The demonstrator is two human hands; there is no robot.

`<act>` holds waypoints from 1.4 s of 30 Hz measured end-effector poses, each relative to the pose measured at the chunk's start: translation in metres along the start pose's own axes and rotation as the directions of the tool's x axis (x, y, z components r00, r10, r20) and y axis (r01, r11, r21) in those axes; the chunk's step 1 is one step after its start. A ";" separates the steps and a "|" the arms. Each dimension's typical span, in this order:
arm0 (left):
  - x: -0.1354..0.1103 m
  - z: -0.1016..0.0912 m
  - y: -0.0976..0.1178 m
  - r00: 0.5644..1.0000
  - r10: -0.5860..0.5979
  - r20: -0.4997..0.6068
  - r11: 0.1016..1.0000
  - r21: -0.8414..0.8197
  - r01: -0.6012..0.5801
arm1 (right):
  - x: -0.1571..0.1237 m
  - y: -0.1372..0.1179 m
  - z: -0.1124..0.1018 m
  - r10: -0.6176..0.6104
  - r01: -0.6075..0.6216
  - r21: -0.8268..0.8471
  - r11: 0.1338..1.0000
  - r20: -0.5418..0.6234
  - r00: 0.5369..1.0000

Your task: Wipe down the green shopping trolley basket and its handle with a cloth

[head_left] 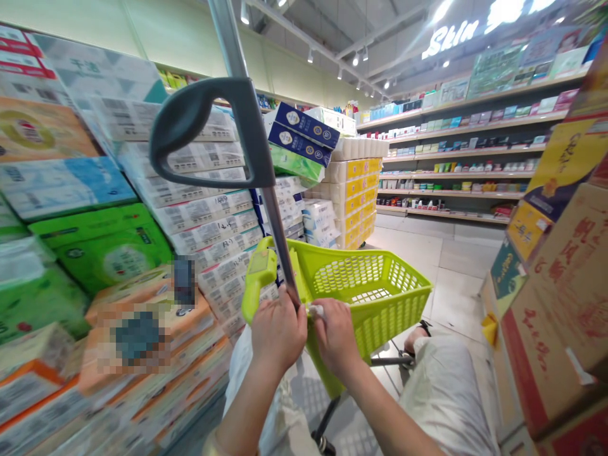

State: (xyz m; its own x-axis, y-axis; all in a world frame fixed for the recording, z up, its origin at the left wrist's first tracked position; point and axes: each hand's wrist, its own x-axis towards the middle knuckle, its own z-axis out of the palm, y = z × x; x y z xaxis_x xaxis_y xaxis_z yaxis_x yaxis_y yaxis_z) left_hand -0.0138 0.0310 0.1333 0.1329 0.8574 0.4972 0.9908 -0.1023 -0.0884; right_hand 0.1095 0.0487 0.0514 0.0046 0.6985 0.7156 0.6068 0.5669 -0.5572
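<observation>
**Two-Handed Hold: Pole [280, 234] and Basket [389, 310]**

Left hand [278, 329]: fingers curl around the lower part of the metal pole, closed together, with the thumb on the side facing the other hand. The pole passes through this grasp and leans up and to the left.

Right hand [338, 335]: fingers bend over the near end of the green basket, just beside the pole. The fingertips are hidden, so how firmly they close cannot be told. A small white piece [316, 310] shows at the thumb; whether it is pinched or wrapped around the thumb cannot be told.

Basket: extends forward and right from the right hand, with perforated walls and a bare mesh floor. A green grip [260, 272] stands at its near end, on the left side of the pole and just above the left hand.

Loop handle [251, 139]: grey, fixed on the pole well above both hands, its opening facing left.

Surroundings: light trousers [446, 380] show to the right, below the basket. Stacked packs [223, 215] rise on the left; two blue boxes [304, 130] lie tilted beyond the pole. Cardboard cartons [560, 304] line the right side. Stocked shelves [465, 149] stand at the back under a lit sign [451, 38].
</observation>
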 end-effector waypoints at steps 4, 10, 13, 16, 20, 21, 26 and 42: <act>-0.001 0.000 -0.003 1.000 0.020 -0.010 1.000 -0.008 -0.020 | -0.010 -0.006 0.009 -0.193 0.194 0.073 0.978 -0.029 0.981; -0.001 0.001 -0.006 0.997 0.037 -0.063 0.999 -0.007 -0.037 | -0.024 0.056 -0.001 -0.104 0.094 -0.057 0.994 -0.202 0.974; -0.001 0.004 -0.005 0.995 0.042 -0.091 0.999 0.006 -0.042 | -0.026 0.051 0.005 -0.040 0.034 -0.027 0.999 -0.251 0.967; -0.001 0.008 -0.005 0.991 0.056 -0.123 0.998 0.004 -0.056 | -0.025 0.024 0.016 -0.112 0.118 0.018 0.993 -0.199 0.974; -0.002 0.011 -0.010 0.983 0.078 -0.164 0.997 -0.007 -0.081 | -0.024 0.021 0.017 -0.254 0.253 -0.023 0.967 -0.121 0.960; -0.002 0.011 -0.011 0.982 0.084 -0.170 0.996 -0.005 -0.086 | -0.025 0.030 0.014 -0.264 0.259 -0.049 0.964 -0.121 0.957; 0.000 0.015 -0.013 0.964 0.119 -0.237 0.992 0.071 -0.106 | -0.028 0.069 0.003 -0.098 0.061 -0.143 0.988 -0.267 0.959; -0.001 0.012 -0.014 0.974 0.085 -0.212 0.996 0.059 -0.074 | -0.027 0.069 0.000 -0.050 0.010 -0.154 0.988 -0.257 0.965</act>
State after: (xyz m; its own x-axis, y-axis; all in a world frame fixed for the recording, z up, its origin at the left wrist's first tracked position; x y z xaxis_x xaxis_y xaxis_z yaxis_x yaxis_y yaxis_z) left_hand -0.0286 0.0378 0.1241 0.2187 0.7194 0.6593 0.9751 -0.1356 -0.1755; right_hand 0.1511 0.0694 -0.0066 0.1783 0.5337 0.8267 0.7223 0.4995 -0.4783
